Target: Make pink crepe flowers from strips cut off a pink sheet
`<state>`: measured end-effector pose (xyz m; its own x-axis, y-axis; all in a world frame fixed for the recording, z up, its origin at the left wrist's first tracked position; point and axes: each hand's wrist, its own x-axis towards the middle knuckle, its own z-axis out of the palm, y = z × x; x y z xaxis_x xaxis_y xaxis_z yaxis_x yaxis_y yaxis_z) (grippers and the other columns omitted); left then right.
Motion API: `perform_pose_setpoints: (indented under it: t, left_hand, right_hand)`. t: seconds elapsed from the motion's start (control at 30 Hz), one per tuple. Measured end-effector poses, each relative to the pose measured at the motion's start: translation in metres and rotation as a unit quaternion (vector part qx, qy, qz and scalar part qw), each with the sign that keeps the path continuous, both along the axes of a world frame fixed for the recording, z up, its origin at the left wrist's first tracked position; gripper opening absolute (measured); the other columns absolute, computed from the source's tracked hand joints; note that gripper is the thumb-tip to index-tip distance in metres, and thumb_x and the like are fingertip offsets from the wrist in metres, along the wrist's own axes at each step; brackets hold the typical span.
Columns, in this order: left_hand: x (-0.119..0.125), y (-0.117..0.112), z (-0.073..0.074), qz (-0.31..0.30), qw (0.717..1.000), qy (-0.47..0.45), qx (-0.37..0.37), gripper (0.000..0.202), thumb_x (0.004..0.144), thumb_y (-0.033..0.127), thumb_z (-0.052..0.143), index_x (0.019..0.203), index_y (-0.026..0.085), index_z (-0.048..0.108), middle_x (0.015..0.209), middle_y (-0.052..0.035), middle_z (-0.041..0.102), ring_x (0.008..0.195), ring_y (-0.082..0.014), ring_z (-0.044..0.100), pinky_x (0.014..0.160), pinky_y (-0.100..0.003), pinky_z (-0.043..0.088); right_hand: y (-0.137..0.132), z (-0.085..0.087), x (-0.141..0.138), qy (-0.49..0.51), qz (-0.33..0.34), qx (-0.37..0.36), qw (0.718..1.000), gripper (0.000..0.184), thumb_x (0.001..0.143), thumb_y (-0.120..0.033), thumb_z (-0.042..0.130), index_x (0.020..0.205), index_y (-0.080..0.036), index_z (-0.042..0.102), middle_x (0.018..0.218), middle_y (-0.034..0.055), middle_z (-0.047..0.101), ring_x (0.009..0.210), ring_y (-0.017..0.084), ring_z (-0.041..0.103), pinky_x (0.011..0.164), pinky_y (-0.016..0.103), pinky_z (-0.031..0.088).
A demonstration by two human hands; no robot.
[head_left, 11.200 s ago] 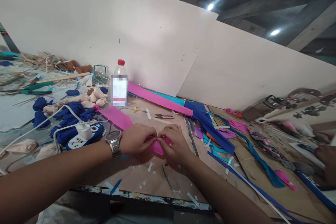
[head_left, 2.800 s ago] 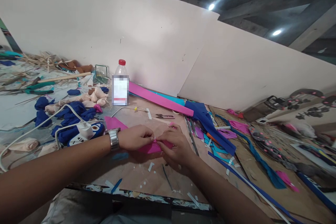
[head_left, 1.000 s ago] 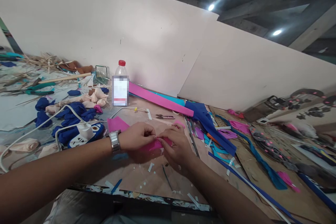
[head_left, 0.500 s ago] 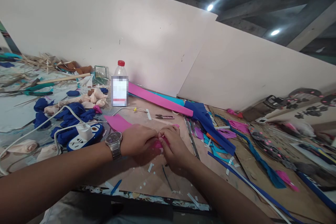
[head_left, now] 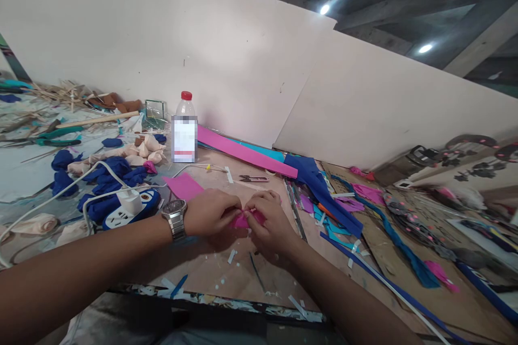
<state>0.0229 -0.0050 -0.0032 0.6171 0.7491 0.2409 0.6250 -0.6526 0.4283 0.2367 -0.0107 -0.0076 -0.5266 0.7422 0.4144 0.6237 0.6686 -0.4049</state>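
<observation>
Both my hands meet over the middle of the board, pinching a small piece of pink paper [head_left: 242, 221]. My left hand [head_left: 214, 211], with a watch [head_left: 175, 214] on the wrist, grips its left side between thumb and fingers. On the other side, my right hand [head_left: 267, 221] is closed on the same piece, its curled fingers hiding part of it. A flat pink sheet [head_left: 184, 187] lies just beyond my left hand. Thread snips [head_left: 253, 178] rest on the board behind my hands.
A red-capped bottle [head_left: 186, 105] stands at the back beside a long pink strip [head_left: 251, 154]. To the left are a power strip [head_left: 121, 215] with white cables and dark blue bundles [head_left: 65, 183]. Blue strips [head_left: 324, 191] and scraps lie right.
My fingers have shifted slightly on the pink paper, and my left wrist has turned a little. More of the pink piece shows between my hands.
</observation>
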Motion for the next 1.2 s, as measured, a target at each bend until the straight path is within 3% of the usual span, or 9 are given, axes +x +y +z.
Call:
perform_pose_setpoints:
  t: [0.23, 0.43, 0.7, 1.2]
  left_hand:
    - [-0.0018, 0.0013, -0.0023, -0.005, 1.000, -0.018, -0.025, 0.026, 0.097, 0.035, 0.049, 0.097, 0.024, 0.072, 0.086, -0.0035, 0.076, 0.078, -0.0187, 0.068, 0.066, -0.027, 0.041]
    - [-0.0008, 0.0008, 0.0007, -0.019, 0.999, -0.019, -0.036, 0.024, 0.096, 0.034, 0.051, 0.093, 0.022, 0.071, 0.081, -0.0025, 0.074, 0.072, -0.0175, 0.065, 0.064, -0.027, 0.038]
    - [-0.0048, 0.0044, -0.0002, -0.008, 0.998, -0.031, -0.052, 0.019, 0.091, 0.028, 0.051, 0.087, 0.020, 0.068, 0.074, -0.0012, 0.070, 0.065, -0.0156, 0.060, 0.061, -0.028, 0.035]
    - [-0.0019, 0.0013, 0.0021, -0.027, 0.996, -0.050, -0.068, 0.017, 0.089, 0.030, 0.055, 0.084, 0.019, 0.066, 0.074, -0.0005, 0.068, 0.065, -0.0141, 0.057, 0.060, -0.026, 0.033]
  right_hand:
    - [0.0007, -0.0008, 0.0008, 0.003, 0.006, -0.001, 1.000, 0.008, 0.090, -0.023, 0.061, 0.089, -0.023, 0.069, 0.085, 0.0028, 0.069, 0.090, 0.023, 0.058, 0.093, 0.044, 0.033]
    - [0.0001, 0.0012, -0.0005, 0.014, 0.021, 0.015, 1.000, 0.009, 0.087, -0.019, 0.061, 0.079, -0.022, 0.064, 0.079, 0.0019, 0.067, 0.087, 0.022, 0.058, 0.093, 0.044, 0.034]
    - [0.0007, 0.0016, 0.0021, 0.008, 0.021, -0.006, 1.000, 0.008, 0.089, -0.021, 0.062, 0.088, -0.022, 0.070, 0.082, 0.0026, 0.070, 0.086, 0.022, 0.059, 0.092, 0.044, 0.035]
    - [0.0002, 0.0030, 0.0006, 0.017, 0.027, 0.010, 0.999, 0.010, 0.087, -0.021, 0.060, 0.078, -0.022, 0.066, 0.075, 0.0020, 0.067, 0.081, 0.021, 0.059, 0.090, 0.044, 0.035]
